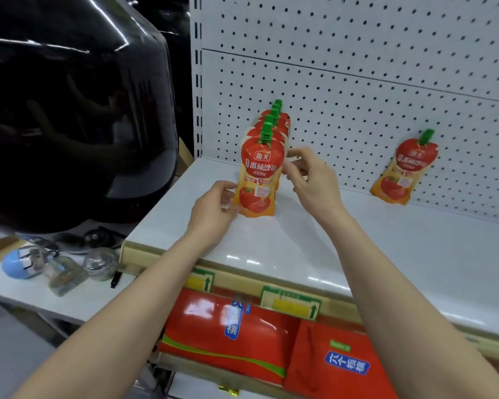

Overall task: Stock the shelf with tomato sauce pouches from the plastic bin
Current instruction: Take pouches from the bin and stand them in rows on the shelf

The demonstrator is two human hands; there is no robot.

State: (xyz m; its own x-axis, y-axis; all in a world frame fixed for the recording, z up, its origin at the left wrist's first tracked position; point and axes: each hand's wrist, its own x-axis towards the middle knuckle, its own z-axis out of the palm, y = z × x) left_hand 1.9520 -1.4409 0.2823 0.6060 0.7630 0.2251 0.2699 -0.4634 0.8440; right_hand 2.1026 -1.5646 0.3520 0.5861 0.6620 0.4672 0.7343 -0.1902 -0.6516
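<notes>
Head view: your left hand pinches the lower left corner of the front red-and-orange, green-capped soft tomato sauce pouch, standing nearest in a pouch row on the white metal shelf, left side. Right hand fingers curl at its right edge; pinch or mere touch, can't tell. Expect it light, floppy, slick film w/ shifting contents, prob. tippy. Hold the side seams, not belly or cap. Another identical pouch leans on the white pegboard, far right.
</notes>
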